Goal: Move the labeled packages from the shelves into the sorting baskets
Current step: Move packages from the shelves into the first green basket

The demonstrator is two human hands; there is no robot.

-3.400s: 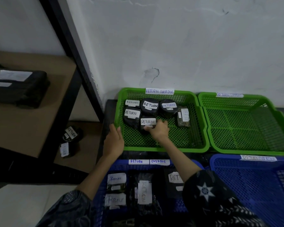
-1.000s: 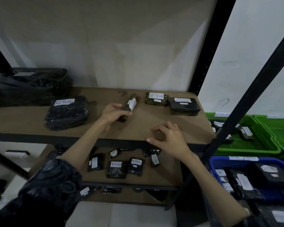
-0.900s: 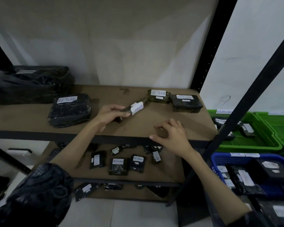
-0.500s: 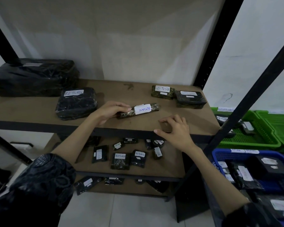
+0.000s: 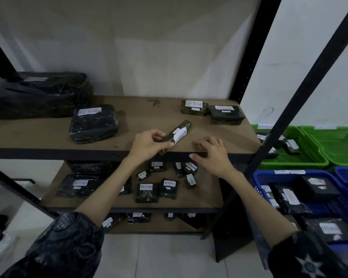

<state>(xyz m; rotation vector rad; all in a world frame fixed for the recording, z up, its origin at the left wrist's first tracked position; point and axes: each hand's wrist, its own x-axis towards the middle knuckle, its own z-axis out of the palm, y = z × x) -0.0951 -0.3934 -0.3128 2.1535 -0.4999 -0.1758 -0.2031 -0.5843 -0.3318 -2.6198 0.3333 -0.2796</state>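
Observation:
My left hand (image 5: pixel 149 146) grips a long thin dark package (image 5: pixel 178 131) with a white label, tilted up just above the front of the brown upper shelf (image 5: pixel 141 121). My right hand (image 5: pixel 213 155) rests open on that shelf's front edge, fingers spread, holding nothing. A black package labelled RETURN (image 5: pixel 93 123) lies on the shelf to the left. Two more labelled packages (image 5: pixel 194 107) (image 5: pixel 225 114) lie at the back right. The green basket (image 5: pixel 301 157) and the blue basket (image 5: pixel 285 175) at the right hold labelled packages.
A big black wrapped bundle (image 5: pixel 38 93) fills the shelf's far left. Several small labelled packages (image 5: pixel 147 192) lie on the lower shelf. Black shelf posts (image 5: pixel 309 81) cross the view at the right, in front of the baskets. A second green basket (image 5: pixel 333 143) stands further right.
The view turned from the baskets to the shelves. My left hand took the long thin package off the shelf and has swung it from flat to tilted. My right hand stays at the shelf edge.

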